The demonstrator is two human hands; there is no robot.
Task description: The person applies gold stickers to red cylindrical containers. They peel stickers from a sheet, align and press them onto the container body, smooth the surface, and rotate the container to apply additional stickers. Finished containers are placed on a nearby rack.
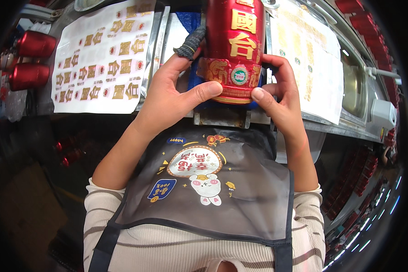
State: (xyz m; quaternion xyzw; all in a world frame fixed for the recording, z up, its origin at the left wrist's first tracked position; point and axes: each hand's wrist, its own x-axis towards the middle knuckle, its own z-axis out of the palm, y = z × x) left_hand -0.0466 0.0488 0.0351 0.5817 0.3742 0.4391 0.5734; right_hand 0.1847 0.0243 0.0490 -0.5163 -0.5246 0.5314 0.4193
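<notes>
A glossy red bottle (233, 41) with raised gold characters lies or leans in front of me, its gold-edged base toward me. Around its lower part runs a red and gold label (239, 76) with a round green and white emblem. My left hand (177, 90) closes on the bottle's left side, thumb pressed on the label near the base. A dark knitted finger cover (190, 43) sits on one of its fingers. From the right, my right hand (283, 88) grips the bottle, thumb by the lower corner of the label and fingers curled behind. The bottle's top is out of view.
To the left lies a white sheet (102, 97) of gold character stickers; to the right, another sheet (324, 102) of gold and green stickers. Red bottles (31, 77) stand at the far left. Blue cloth (188, 20) and a metal bracket (222, 120) are by the bottle.
</notes>
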